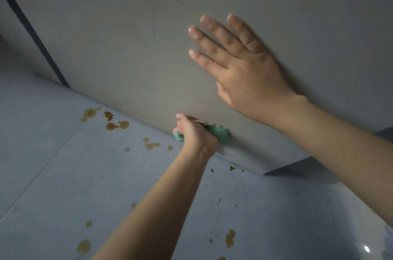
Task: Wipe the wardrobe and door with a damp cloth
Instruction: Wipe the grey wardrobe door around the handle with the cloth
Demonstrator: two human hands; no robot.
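Observation:
A pale grey wardrobe panel (119, 42) fills the upper part of the view and runs down to the floor. My left hand (195, 134) grips a crumpled green and pink cloth (221, 132) and holds it against the panel's bottom edge, just above the floor. My right hand (240, 68) lies flat on the panel higher up, fingers straight and spread.
A dark vertical gap (34, 34) splits the panel from another one at the far left. The blue-grey tiled floor (63, 174) carries several brown stains (117, 125) and dark specks near the panel's base. A panel corner ends at the right (263, 173).

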